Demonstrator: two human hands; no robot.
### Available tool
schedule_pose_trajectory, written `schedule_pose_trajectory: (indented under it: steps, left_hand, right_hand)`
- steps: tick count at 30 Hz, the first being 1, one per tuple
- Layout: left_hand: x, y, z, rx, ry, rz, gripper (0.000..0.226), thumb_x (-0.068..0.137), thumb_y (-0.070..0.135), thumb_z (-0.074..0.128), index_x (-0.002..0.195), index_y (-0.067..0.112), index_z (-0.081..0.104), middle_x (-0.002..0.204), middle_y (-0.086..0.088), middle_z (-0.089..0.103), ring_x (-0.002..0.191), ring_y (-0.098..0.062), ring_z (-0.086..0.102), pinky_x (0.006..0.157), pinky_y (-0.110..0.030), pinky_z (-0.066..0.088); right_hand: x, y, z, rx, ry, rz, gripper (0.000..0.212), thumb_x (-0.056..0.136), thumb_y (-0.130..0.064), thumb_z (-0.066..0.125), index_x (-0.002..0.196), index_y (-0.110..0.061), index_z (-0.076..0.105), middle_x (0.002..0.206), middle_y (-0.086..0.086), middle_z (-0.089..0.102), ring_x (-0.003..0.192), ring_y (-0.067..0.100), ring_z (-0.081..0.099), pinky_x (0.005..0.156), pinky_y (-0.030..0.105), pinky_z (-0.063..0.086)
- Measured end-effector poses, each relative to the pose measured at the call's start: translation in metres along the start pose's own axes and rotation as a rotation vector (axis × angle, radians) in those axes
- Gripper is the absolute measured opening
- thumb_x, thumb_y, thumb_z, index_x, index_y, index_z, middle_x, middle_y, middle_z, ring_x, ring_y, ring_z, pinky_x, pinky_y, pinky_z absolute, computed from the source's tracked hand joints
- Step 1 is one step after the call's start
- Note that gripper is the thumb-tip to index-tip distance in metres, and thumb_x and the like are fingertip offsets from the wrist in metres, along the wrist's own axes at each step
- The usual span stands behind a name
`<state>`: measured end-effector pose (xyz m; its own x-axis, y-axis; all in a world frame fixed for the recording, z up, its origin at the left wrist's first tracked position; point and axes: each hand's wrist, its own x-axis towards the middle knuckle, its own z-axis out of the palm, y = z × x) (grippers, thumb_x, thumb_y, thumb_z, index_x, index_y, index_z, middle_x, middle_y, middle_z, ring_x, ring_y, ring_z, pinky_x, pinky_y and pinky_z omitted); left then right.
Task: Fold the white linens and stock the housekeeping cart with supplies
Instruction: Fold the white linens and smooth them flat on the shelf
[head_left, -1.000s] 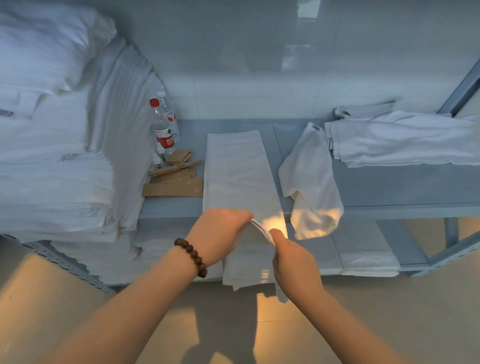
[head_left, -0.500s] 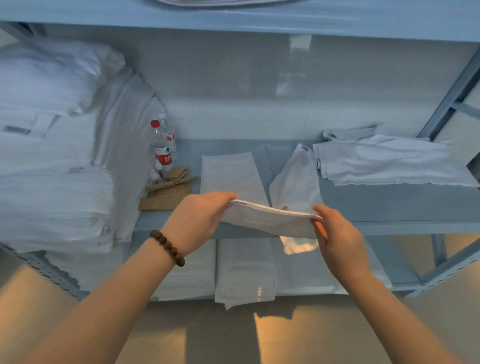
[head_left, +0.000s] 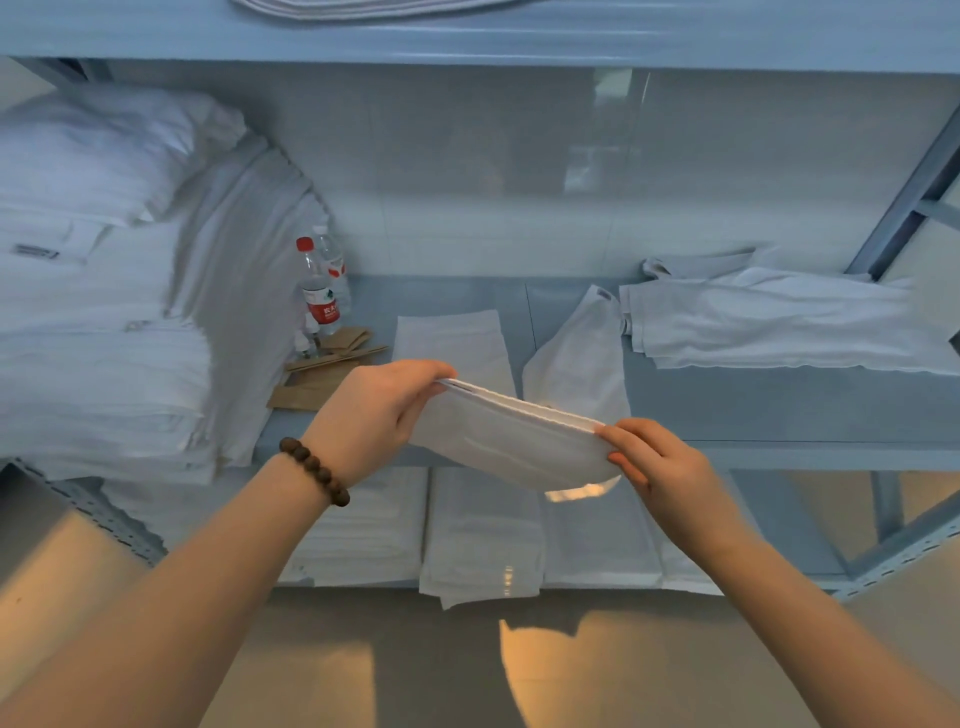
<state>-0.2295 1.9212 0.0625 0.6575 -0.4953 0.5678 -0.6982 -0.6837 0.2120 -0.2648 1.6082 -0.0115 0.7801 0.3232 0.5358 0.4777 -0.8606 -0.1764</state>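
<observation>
Now both hands are holding a folded white linen stretched between them, in the air just in front of the blue shelf. The left hand is curling its fingers round the cloth's left end. The right hand is pinching the right end, thumb on the folded top edge, other fingers underneath. The cloth's middle is sagging below both grips.

Cool, dim light washing shelf; warm patches glowing on near floor; wide-angle bending edges; left linen stack blurring.
</observation>
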Motion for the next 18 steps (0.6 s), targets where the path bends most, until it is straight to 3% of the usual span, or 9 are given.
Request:
schedule_pose_trajectory:
  steps: [3,6,8,12,18]
  left_hand:
    - [0.001,0.006,0.003,0.000,-0.002,-0.018,0.024,0.091,0.011,0.053,0.107,0.001,0.068,0.100,-0.011,0.072,0.089,-0.027,0.070,0.079,-0.033,0.053]
    - [0.004,0.011,0.007,0.015,0.000,-0.019,0.024,0.092,0.012,0.053,0.107,0.002,0.068,0.100,-0.009,0.072,0.089,-0.025,0.070,0.080,-0.029,0.050]
    - [0.005,0.014,0.008,0.017,0.000,-0.024,0.024,0.092,0.013,0.053,0.108,0.003,0.068,0.101,-0.008,0.072,0.089,-0.025,0.070,0.080,-0.029,0.051]
    - [0.007,0.018,0.007,0.016,0.016,-0.038,0.022,0.092,0.011,0.054,0.106,0.002,0.068,0.098,-0.008,0.072,0.087,-0.024,0.069,0.079,-0.023,0.047]
    - [0.010,0.026,-0.005,0.029,0.005,-0.038,0.029,0.096,0.020,0.047,0.105,0.000,0.067,0.095,-0.009,0.071,0.084,-0.025,0.068,0.076,-0.028,0.048]
  right_hand:
    - [-0.006,0.006,0.004,0.062,-0.013,-0.001,0.047,0.071,0.006,0.077,0.110,-0.016,0.062,0.106,0.005,0.059,0.075,0.021,0.063,0.062,0.019,0.042]
    - [-0.015,0.017,0.011,0.123,-0.001,0.030,0.028,0.074,0.003,0.076,0.095,-0.007,0.062,0.106,-0.002,0.052,0.073,0.020,0.058,0.058,0.026,0.048]
    - [-0.015,0.024,0.010,0.131,0.021,0.032,0.017,0.075,0.001,0.076,0.084,-0.005,0.062,0.098,0.000,0.058,0.072,0.020,0.056,0.060,0.025,0.045]
    - [-0.011,0.032,-0.002,0.136,0.027,0.031,0.008,0.078,-0.002,0.073,0.081,-0.004,0.065,0.082,0.004,0.064,0.072,0.029,0.061,0.059,0.035,0.050]
    - [0.008,0.038,-0.033,0.234,0.179,0.117,0.007,0.080,-0.007,0.072,0.083,-0.004,0.067,0.079,0.006,0.064,0.074,0.024,0.060,0.068,0.025,0.042]
